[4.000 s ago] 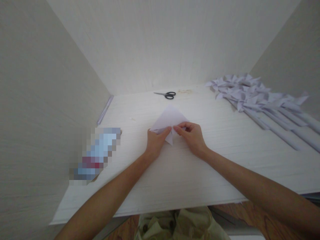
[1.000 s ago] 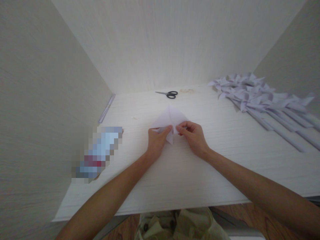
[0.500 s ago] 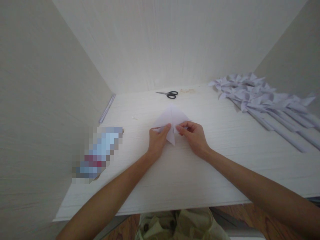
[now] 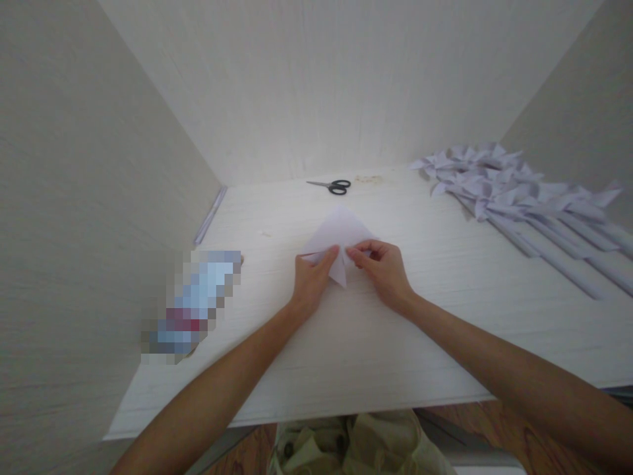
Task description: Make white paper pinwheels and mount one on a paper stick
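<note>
A sheet of white paper (image 4: pixel 340 223) with cut, pointed flaps is held over the middle of the table, one corner pointing away and another toward me. My left hand (image 4: pixel 313 276) grips its left side, the thumb lying on top near the centre and the fingers hidden underneath. On the right side, my right hand (image 4: pixel 376 264) pinches the paper between thumb and curled fingers, also close to the centre. The two thumb tips are a small gap apart. Beyond the paper lie scissors (image 4: pixel 337 187) with black handles, blades toward the left.
Several white paper pinwheels (image 4: pixel 494 185) on rolled paper sticks are heaped at the right back. Folded paper strips (image 4: pixel 210 215) lie along the left wall. A pixelated object (image 4: pixel 198 303) rests at the left of the white table (image 4: pixel 346 369). Panels enclose the back and both sides.
Almost nothing differs. My right thumb has shifted slightly left toward the paper's centre; both hands keep their hold, and the whole view has moved a touch.
</note>
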Tool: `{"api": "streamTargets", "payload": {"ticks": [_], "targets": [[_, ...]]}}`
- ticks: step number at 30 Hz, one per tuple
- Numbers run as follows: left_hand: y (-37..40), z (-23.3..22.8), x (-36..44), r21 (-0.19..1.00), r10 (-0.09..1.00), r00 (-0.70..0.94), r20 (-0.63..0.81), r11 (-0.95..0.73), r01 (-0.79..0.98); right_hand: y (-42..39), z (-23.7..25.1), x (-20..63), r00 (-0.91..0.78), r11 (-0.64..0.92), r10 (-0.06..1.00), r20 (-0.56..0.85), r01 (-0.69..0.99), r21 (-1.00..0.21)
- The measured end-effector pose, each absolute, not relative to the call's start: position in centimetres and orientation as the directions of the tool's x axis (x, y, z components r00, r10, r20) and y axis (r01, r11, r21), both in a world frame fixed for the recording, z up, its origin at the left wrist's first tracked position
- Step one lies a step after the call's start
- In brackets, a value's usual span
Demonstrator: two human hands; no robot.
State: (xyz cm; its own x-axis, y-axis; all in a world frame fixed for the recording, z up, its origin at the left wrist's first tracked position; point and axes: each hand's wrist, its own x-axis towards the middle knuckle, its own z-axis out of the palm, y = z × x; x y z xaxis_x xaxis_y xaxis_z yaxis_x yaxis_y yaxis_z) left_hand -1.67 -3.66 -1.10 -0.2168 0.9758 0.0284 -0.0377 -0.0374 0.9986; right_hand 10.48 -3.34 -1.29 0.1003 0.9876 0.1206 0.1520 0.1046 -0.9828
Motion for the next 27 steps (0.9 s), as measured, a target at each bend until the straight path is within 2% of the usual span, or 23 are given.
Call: {"api": "streamTargets", "payload": {"ticks": [20, 24, 27], "targets": [[-3.57, -1.16, -1.73, 0.999, 0.971, -0.236, 0.031, -0.029, 0.013, -3.62, -0.81, 10.38, 0.104, 0.100, 0.987, 0.119, 0.171, -0.980], [-3.52, -1.12, -1.71, 0.999, 0.964, -0.264, 0.022, -0.033, -0.035, -3.70, -0.85, 10.27, 0.099, 0.104, 0.989, 0.110, 0.068, -0.992], [-3.44, -1.23, -1.72, 0.994, 0.964, -0.264, 0.035, -0.062, -0.095, -3.78, -1.03, 10.00, 0.115, 0.102, 0.990, 0.085, -0.152, -0.983]]}}
